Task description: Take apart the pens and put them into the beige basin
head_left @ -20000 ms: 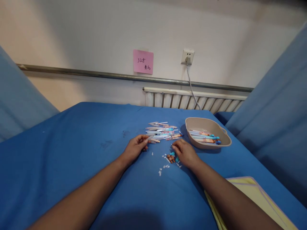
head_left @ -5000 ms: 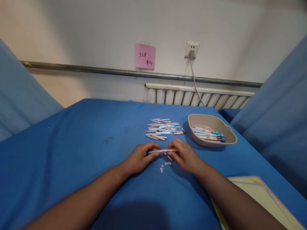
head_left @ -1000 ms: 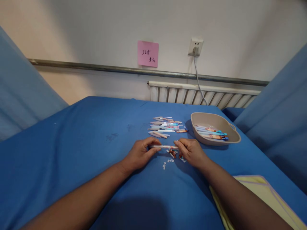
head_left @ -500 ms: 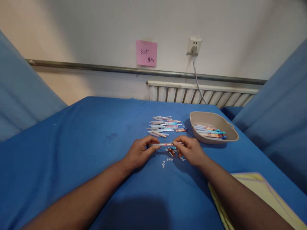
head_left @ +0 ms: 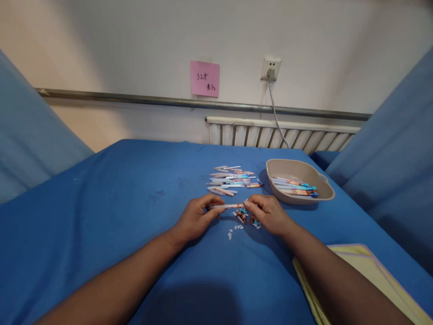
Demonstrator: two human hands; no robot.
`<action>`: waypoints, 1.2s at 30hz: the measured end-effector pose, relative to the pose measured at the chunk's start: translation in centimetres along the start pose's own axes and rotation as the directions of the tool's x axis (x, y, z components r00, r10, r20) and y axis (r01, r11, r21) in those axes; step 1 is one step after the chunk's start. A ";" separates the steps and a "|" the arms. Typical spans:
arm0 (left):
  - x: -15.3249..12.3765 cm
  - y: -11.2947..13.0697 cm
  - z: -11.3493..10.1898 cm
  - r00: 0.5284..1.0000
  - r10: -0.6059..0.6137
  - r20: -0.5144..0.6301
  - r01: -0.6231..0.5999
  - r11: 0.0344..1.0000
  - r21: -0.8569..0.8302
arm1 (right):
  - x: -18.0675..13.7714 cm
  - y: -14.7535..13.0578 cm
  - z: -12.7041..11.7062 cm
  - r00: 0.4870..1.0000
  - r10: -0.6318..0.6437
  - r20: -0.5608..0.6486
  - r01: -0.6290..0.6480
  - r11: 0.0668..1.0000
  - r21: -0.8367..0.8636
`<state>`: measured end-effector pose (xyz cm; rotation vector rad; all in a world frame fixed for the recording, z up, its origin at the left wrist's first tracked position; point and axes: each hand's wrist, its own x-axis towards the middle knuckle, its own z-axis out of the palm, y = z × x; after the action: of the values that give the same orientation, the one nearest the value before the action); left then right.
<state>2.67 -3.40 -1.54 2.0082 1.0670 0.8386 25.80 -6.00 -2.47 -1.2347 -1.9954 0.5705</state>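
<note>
A slim whitish pen (head_left: 232,206) with reddish markings lies level between my hands, just above the blue cloth. My left hand (head_left: 196,217) is closed round its left end, thumb in front and fingers behind. At the other end, my right hand (head_left: 268,213) pinches with thumb and fingertips, which hide the pen's tip. Below the pen are small brown and teal pen parts (head_left: 241,216). Several tiny white pieces (head_left: 230,234) lie nearer to me. Beyond my hands, a loose group of pen pieces (head_left: 225,183), barrels and thin refills among them, is spread on the cloth.
A beige basket (head_left: 291,164) with several pens in it stands at the right. Under my right forearm lies a folded yellow cloth (head_left: 352,271). The blue sheet (head_left: 118,194) covers the table up to the radiator (head_left: 253,133). Blue curtains (head_left: 382,149) hang on both sides.
The camera view has shifted slightly. Both hands stay on the same pen; the right fingers have moved a little at its end, and more of the brown and teal parts shows below.
</note>
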 end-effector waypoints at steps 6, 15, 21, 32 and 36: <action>0.0 0.1 0.1 1.000 0.001 0.012 -0.001 1.000 -0.002 | -0.1 -0.3 0.1 0.997 0.015 -0.072 -0.013 1.000 0.027; 0.1 0.1 0.2 0.999 0.039 -0.009 -0.038 0.998 0.054 | -0.2 -0.7 -0.1 0.990 -0.097 -0.099 0.104 0.992 0.066; 0.0 0.0 0.1 0.989 0.115 0.090 -0.127 0.982 0.142 | 0.3 -0.1 1.2 0.980 0.198 -0.004 -0.173 0.866 0.469; 0.5 0.2 0.0 0.989 -0.010 0.150 0.009 1.000 0.005 | 0.8 0.6 1.5 0.970 0.233 0.071 -0.220 0.714 0.665; 0.6 0.2 0.1 0.987 -0.064 0.150 0.081 0.991 -0.107 | 0.7 0.7 1.5 0.972 0.235 0.031 -0.194 0.715 0.671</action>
<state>3.13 -3.02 -1.28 1.8940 0.9817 0.6870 24.84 -5.01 -3.70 -0.9942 -1.3812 1.2338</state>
